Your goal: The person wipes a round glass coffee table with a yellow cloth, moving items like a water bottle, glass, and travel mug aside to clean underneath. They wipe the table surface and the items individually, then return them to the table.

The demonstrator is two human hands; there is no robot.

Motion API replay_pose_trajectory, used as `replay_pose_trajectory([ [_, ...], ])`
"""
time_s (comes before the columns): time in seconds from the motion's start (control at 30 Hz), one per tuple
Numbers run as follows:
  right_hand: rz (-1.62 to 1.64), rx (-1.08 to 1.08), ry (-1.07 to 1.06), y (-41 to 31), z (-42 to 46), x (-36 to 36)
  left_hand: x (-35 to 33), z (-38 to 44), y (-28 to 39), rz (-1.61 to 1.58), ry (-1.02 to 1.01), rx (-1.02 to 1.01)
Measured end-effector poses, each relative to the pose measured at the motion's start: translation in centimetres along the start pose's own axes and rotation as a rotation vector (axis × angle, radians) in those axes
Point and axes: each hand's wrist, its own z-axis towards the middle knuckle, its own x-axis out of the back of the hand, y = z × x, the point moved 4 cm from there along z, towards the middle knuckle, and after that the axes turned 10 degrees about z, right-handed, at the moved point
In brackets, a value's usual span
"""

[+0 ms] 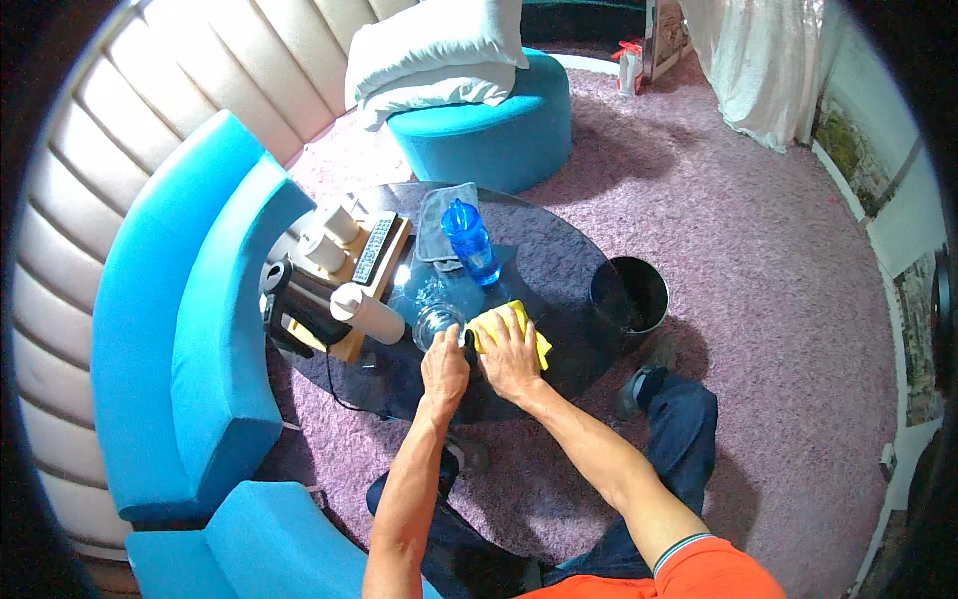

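My left hand (pixel 447 368) has its fingertips closed on the near rim of a round clear glass dish (pixel 429 320), perhaps an ashtray, at the dark glass table (pixel 569 262). Beside it, my right hand (pixel 512 358) presses a folded yellow cloth (pixel 540 352) on the tabletop, fingers spread over it. A small dark object (pixel 469 344) shows between the two hands; its kind is unclear. Just beyond the cloth stands a translucent blue plastic bottle (pixel 473 243). To the left of the dish is a white cylindrical bottle (pixel 368 314).
A wooden tray (pixel 397 243) carries a remote control (pixel 374 247), white lidded cups (pixel 323 251) and a black electric kettle (pixel 307 299). Behind the blue bottle lies a grey cloth (pixel 434 217). A black bin (pixel 647 292) stands at right; blue sofas (pixel 187 314) curve along the left.
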Motion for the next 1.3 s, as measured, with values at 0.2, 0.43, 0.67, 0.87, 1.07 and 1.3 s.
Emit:
replay_pose_trajectory([
  [0.2, 0.024, -0.011, 0.07, 0.7, 3.4, -0.4, -0.7, 0.2, 0.1, -0.073, 0.113, 0.014],
  [0.43, 0.062, 0.016, 0.03, 0.1, 1.0, -0.1, 0.1, -0.6, -1.6, -0.186, 0.149, -0.06],
  [0.67, 0.081, -0.016, 0.103, 0.4, 3.7, 0.3, -1.3, 0.6, 0.0, -0.093, 0.15, 0.107],
  [0.87, 0.029, -0.033, -0.012, 1.2, 1.1, 0.0, -0.9, -0.6, -0.1, -0.166, 0.102, 0.037],
  [1.07, 0.033, -0.045, 0.007, 1.3, 3.0, -0.2, -1.4, 1.2, 1.2, -0.086, 0.057, 0.09],
  [1.3, 0.015, -0.038, -0.026, 1.4, 1.2, -0.2, -0.2, -0.5, 1.1, -0.072, 0.039, -0.014],
])
